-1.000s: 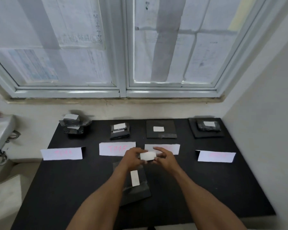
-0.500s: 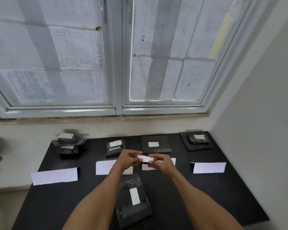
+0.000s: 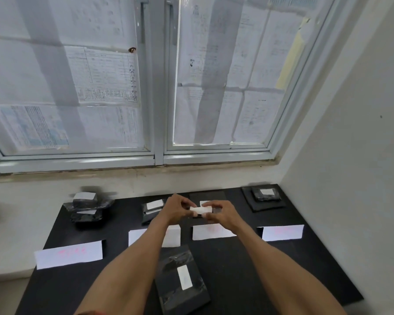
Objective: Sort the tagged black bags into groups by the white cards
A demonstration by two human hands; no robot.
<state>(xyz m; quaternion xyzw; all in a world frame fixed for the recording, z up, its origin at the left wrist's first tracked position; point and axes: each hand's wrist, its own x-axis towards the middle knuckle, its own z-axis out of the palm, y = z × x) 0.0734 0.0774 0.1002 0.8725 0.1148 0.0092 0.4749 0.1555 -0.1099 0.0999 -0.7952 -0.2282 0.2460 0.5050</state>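
Note:
My left hand (image 3: 174,210) and my right hand (image 3: 223,213) together hold a small tagged black bag (image 3: 200,210) above the table, its white tag facing me. Below my arms lies another tagged black bag (image 3: 182,280) flat near the front edge. Four white cards with red writing stand in a row: far left card (image 3: 68,254), second card (image 3: 172,235), third card (image 3: 210,231), far right card (image 3: 282,232). Behind them sit groups of bags: left pile (image 3: 87,208), second pile (image 3: 151,210), a flat bag (image 3: 207,196) behind my hands, right pile (image 3: 265,196).
The black table (image 3: 259,269) stands against a wall under a paper-covered window (image 3: 155,87). A white wall (image 3: 350,155) borders the right side. The floor drops off left of the table.
Both hands have carried the small bag away from me, toward the back row. The camera tilted upward, so the table sits lower in view.

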